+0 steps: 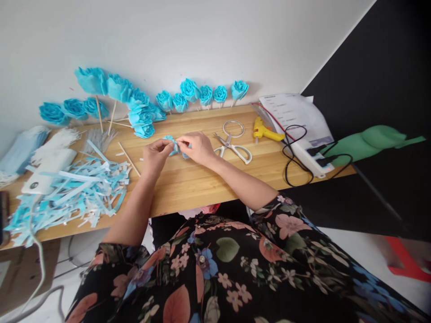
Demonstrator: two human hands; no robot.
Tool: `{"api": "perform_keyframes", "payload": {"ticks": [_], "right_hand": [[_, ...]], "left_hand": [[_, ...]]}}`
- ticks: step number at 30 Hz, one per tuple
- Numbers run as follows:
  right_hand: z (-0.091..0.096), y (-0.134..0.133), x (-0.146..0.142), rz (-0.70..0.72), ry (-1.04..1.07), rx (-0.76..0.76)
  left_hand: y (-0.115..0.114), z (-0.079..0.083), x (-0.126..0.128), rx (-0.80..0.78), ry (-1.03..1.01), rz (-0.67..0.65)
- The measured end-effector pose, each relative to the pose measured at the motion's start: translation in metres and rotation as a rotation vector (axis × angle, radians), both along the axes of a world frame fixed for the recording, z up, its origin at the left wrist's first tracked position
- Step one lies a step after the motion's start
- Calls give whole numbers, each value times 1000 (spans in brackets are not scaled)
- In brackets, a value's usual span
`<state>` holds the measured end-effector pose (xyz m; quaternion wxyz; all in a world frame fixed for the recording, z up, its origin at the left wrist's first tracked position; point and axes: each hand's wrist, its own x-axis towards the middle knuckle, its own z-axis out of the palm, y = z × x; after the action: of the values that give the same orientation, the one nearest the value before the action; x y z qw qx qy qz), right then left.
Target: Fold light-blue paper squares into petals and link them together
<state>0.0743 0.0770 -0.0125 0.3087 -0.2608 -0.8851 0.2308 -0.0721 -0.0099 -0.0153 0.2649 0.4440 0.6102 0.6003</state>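
Note:
Both hands meet over the middle of the wooden table [188,179]. My left hand [155,154] pinches one end of a small blue paper piece [173,144], and my right hand [198,147] pinches its other side. The paper is folded or rolled between my fingertips, just above the tabletop. A thin wooden stick [129,159] lies on the table to the left of my left hand. White-handled scissors [234,148] lie just right of my right hand.
Several finished blue paper roses on sticks [141,105] lean along the wall. A heap of blue and white paper strips [77,188] covers the left side. A yellow glue gun [266,131], a tape ring [233,128], a power strip with black cables [311,157] and papers sit at the right.

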Motion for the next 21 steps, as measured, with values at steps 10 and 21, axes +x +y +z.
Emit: {"api": "perform_keyframes", "payload": {"ticks": [10, 21], "right_hand": [[-1, 1, 0, -31, 82, -34], [40, 15, -1, -180, 271, -111]], "left_hand": [[-1, 6, 3, -21, -38, 15], [2, 2, -2, -9, -157, 85]]}}
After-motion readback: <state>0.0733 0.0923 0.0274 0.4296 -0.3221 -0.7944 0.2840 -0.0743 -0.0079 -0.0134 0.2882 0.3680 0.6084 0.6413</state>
